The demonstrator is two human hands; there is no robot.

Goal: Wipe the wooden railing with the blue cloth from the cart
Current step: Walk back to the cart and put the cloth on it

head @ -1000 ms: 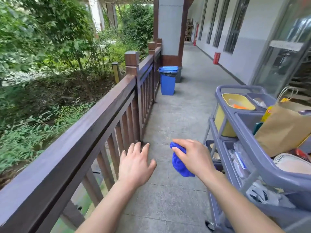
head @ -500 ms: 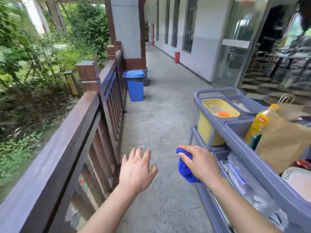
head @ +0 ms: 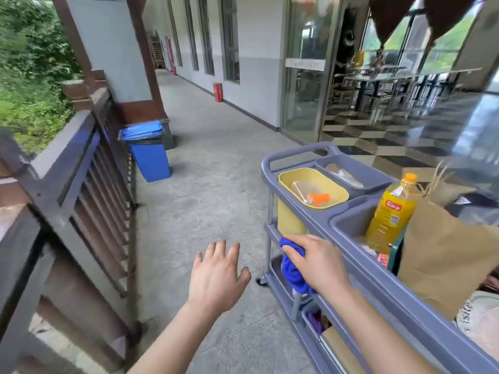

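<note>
Right grip (head: 316, 263) clutches one blue cloth (head: 293, 271); left hand (head: 216, 276) empty.

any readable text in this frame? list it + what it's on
"isle": partial dark lettering on the white item at the right edge, cut off by the paper bag.
Oil bottle: red and white label, print too blurred to read.
Glass door: white strip sign, lettering too blurred to read.
Small red package in the cart tray: print unreadable.
Blue bin: no text seen.
</note>
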